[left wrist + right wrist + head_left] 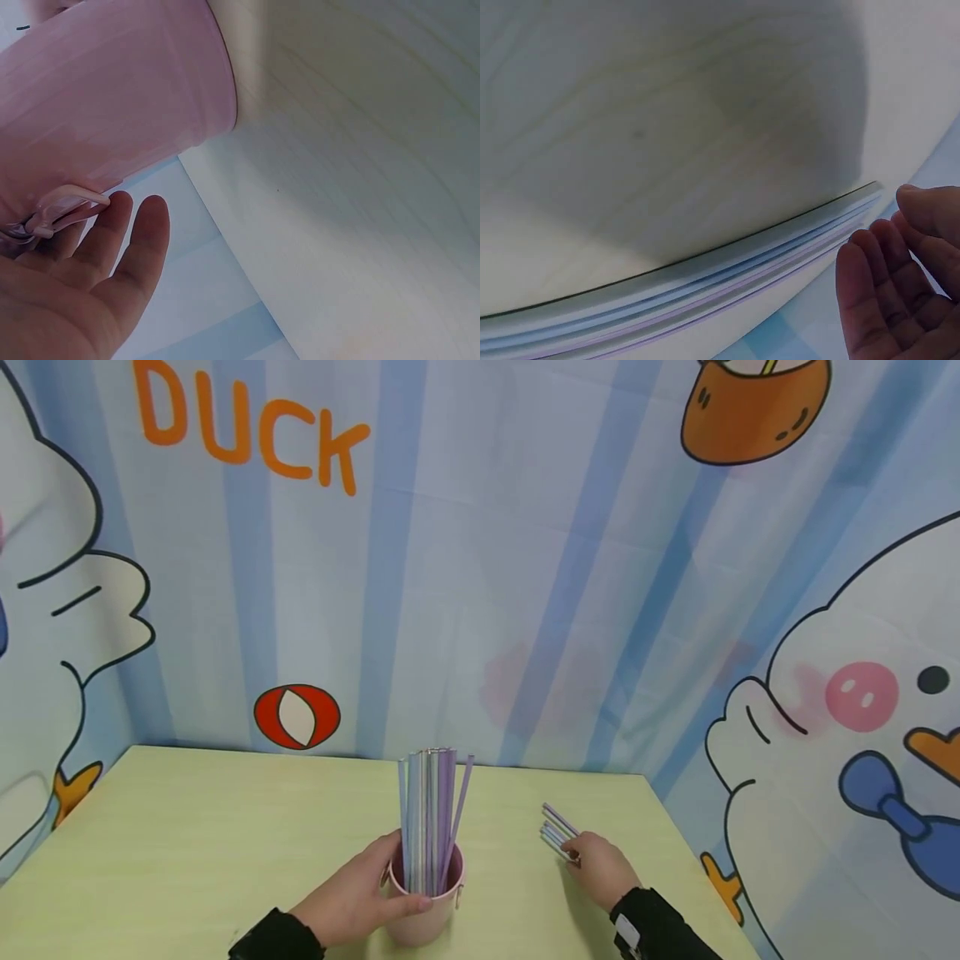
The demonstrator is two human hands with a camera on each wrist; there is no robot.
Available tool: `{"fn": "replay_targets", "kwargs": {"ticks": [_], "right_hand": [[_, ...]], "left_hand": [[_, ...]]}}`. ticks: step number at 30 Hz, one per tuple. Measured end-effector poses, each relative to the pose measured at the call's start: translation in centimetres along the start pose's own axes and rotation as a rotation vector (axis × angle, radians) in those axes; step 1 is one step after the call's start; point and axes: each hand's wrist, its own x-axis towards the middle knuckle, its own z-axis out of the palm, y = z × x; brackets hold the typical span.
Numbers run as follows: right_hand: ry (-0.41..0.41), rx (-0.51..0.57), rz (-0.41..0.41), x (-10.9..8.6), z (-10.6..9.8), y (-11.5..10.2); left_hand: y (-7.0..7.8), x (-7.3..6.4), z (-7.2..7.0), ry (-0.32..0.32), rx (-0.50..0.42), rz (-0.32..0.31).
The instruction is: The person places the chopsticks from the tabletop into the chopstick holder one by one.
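My left hand (360, 895) holds a small pink bucket (422, 929), thumb across the front near its rim and fingers at the far side. In the left wrist view, those fingers (146, 232) reach beside the handle on the bucket (112, 82). A bunch of pale blue, grey and purple straws (429, 818) stands upright in the bucket, one leaning right. To the right, several more straws (555, 835) lie on the table under my right hand (603, 870). The right wrist view shows its loosely bent fingers (853, 281) beside the ends of these straws (697, 274).
The pale yellow wooden table (225, 835) reaches back to a blue-striped cloth backdrop (480, 568) printed with cartoon ducks. Its back edge runs close behind the bucket and loose straws, and its right edge slopes past my right hand.
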Motion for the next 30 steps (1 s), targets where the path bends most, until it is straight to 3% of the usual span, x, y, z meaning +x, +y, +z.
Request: {"fn": "replay_targets", "kwargs": {"ticks": [6, 14, 23, 30], "right_hand": [[-0.013, -0.114, -0.006, -0.6, 0.4, 0.9], [0.001, -0.179, 0.003, -1.1, 1.2, 1.4], [0.011, -0.162, -0.003, -1.1, 1.5, 1.5], [0.0, -0.081, -0.021, -1.2, 1.7, 0.7]], "left_hand": [[0.3, 0.0, 0.0, 0.002, 0.007, -0.006], [0.2, -0.1, 0.1, 0.01, 0.026, 0.024], [0.2, -0.2, 0.0, 0.011, 0.023, 0.02], [0.0, -0.1, 0.1, 0.011, 0.025, 0.017]]}}
